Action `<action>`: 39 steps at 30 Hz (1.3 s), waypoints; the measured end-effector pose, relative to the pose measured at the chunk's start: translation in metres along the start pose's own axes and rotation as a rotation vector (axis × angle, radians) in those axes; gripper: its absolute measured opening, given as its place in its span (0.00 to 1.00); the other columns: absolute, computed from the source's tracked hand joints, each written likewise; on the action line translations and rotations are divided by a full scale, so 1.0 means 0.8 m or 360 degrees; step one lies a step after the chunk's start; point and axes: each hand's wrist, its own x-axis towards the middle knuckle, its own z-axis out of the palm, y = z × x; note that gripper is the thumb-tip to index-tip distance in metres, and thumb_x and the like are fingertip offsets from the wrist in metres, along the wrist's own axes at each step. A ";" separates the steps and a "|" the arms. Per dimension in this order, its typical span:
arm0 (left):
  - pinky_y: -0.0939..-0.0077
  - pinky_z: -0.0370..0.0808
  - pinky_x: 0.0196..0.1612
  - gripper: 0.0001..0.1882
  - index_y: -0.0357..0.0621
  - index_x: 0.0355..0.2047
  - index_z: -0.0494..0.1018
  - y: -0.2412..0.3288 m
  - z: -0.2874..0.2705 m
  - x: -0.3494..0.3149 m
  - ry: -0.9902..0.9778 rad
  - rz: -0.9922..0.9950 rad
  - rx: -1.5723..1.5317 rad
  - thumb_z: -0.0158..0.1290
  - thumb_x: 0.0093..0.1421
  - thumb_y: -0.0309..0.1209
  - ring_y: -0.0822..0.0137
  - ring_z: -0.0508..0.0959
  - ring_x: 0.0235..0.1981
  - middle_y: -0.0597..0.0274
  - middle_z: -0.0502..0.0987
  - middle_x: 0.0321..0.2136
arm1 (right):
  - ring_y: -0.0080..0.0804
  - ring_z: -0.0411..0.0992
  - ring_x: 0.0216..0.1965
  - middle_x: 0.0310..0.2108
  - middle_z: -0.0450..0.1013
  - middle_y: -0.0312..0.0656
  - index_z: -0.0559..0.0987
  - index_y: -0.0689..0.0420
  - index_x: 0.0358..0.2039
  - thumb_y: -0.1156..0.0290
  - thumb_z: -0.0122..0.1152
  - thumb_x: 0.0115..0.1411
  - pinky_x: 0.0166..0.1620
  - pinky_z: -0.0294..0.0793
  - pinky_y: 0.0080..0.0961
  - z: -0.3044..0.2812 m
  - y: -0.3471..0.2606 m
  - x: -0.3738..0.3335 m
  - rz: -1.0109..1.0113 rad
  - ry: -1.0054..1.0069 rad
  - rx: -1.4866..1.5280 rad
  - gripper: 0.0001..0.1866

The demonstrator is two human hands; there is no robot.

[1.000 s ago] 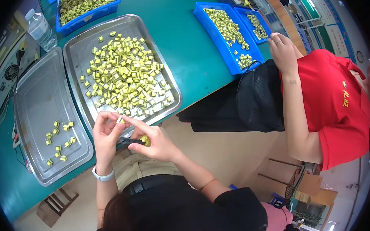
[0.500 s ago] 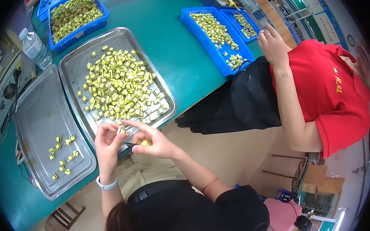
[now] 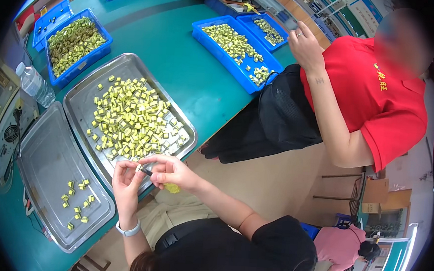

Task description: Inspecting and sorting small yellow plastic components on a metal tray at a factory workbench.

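Close to the front edge of the metal tray, my left hand (image 3: 127, 183) pinches a small transformer (image 3: 139, 168) between thumb and fingertips. My right hand (image 3: 177, 174) is closed round a slim black tool (image 3: 146, 172), whose exact kind is unclear. Its tip meets or nearly meets the transformer. A yellow piece (image 3: 172, 188), perhaps the tool's handle end, shows below the right palm. Beyond both hands, a heap of yellow-wrapped transformers (image 3: 131, 115) lies in the large metal tray (image 3: 82, 100). Several more transformers (image 3: 77, 210) sit in the second metal tray (image 3: 44, 162) on the left.
Blue bins of similar parts (image 3: 77, 70) (image 3: 203, 38) stand on the green table (image 3: 158, 42). A water bottle (image 3: 36, 85) and grey equipment (image 3: 4, 122) flank the left tray. To the right stands a person in a red shirt (image 3: 348, 94), one hand (image 3: 306, 49) raised.
The view has shifted, so the trays appear lower. My hands stay together; the black tool's tip now points up at the transformer, and the yellow piece shows lower, under my right hand.
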 end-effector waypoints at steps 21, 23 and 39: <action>0.74 0.74 0.54 0.15 0.41 0.47 0.67 -0.006 -0.009 -0.004 0.0204 -0.0022 -0.0028 0.55 0.62 0.15 0.67 0.76 0.50 0.58 0.73 0.48 | 0.18 0.71 0.26 0.26 0.74 0.34 0.70 0.62 0.61 0.69 0.62 0.64 0.30 0.73 0.19 0.004 0.014 0.004 0.0026 0.0017 0.0177 0.26; 0.72 0.74 0.54 0.15 0.40 0.47 0.67 -0.005 -0.009 -0.008 0.0148 0.0039 -0.0015 0.55 0.62 0.15 0.66 0.76 0.50 0.58 0.73 0.48 | 0.19 0.72 0.28 0.27 0.74 0.34 0.70 0.63 0.61 0.70 0.62 0.63 0.30 0.73 0.19 0.007 0.008 0.002 0.0057 0.0032 0.0164 0.26; 0.69 0.73 0.57 0.16 0.38 0.49 0.67 -0.003 -0.004 0.000 0.0135 0.0026 0.0005 0.52 0.62 0.14 0.65 0.74 0.54 0.54 0.72 0.51 | 0.20 0.73 0.29 0.28 0.74 0.35 0.67 0.61 0.64 0.68 0.64 0.62 0.32 0.74 0.20 -0.009 -0.001 0.005 0.0128 -0.0075 0.0110 0.31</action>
